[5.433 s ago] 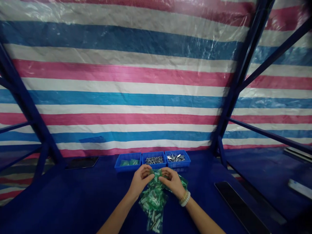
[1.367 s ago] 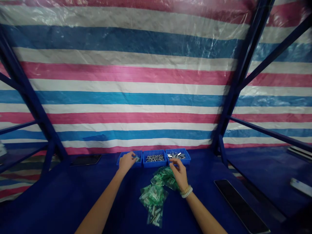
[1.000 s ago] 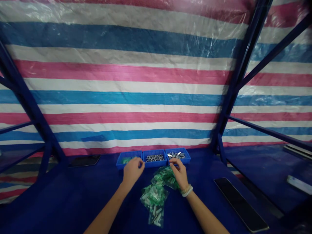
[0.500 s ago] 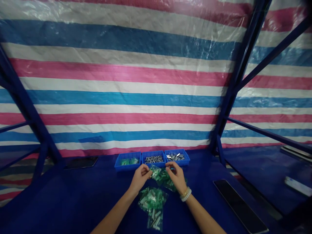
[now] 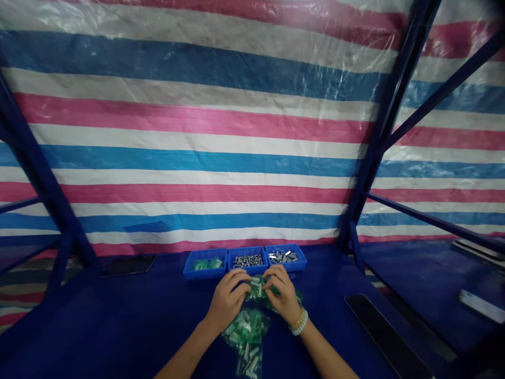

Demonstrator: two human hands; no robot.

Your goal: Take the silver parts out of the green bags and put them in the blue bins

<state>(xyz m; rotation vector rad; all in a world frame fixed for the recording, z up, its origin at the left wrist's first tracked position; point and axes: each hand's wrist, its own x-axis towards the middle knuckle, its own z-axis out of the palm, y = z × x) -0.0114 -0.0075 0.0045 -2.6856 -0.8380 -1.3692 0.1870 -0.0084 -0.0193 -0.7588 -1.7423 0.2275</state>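
Observation:
Between my two hands is a small clear-green plastic bag (image 5: 256, 287) with pale pieces in it. My left hand (image 5: 229, 299) pinches its left edge, and my right hand (image 5: 283, 295), with a pale beaded bracelet at the wrist, pinches its right side. More green bags lie beneath and behind my right hand. Nearer to me, a pile of green bags (image 5: 246, 327) rests on the blue table (image 5: 158, 326), with a bag of pale parts (image 5: 250, 361) at its lower end.
Behind my hands stand three blue bins: one with green bags (image 5: 205, 272), one with small metal parts (image 5: 248, 268), one with silvery pieces (image 5: 285, 265). A dark phone (image 5: 386, 334) lies right, a dark flat device (image 5: 129, 266) back left. Blue posts (image 5: 374, 142) flank the striped sheet.
Both hands have come closer together around the small bag, and both are more curled. The bag now sits between the fingertips, slightly nearer to me.

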